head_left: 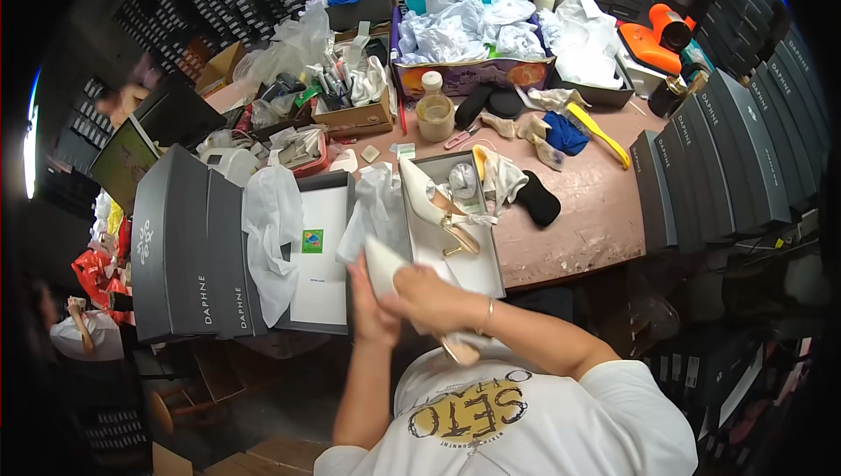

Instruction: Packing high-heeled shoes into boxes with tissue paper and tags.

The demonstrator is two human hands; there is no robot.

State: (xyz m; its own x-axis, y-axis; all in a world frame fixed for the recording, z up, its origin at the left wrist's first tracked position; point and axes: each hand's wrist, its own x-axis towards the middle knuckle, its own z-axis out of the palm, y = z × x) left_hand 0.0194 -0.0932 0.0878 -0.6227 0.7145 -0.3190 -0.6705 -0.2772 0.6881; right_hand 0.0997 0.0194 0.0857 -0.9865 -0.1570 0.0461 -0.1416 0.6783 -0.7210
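Note:
Just above my lap, both hands are around a white pointed-toe shoe [384, 270]. My left hand [375, 311] grips it from the left. Across its middle lies my right hand [429, 299], closed on it and slightly blurred; its fingers hide part of the shoe. The tan-coloured end [460, 351] of the shoe shows below my right wrist. A matching white heeled shoe [425, 191] with a gold heel lies in an open shoebox [501, 279] ahead of my hands, beside crumpled tissue [462, 180]. White tissue paper [372, 209] hangs over that box's left side.
At left, another open box [320, 288] has tissue [270, 244] over its edge, beside standing grey shoeboxes [180, 248]. A yellow-handled brush [600, 134], a jar [434, 117] and a black pad [536, 199] lie farther back. More shoeboxes [718, 161] line the right.

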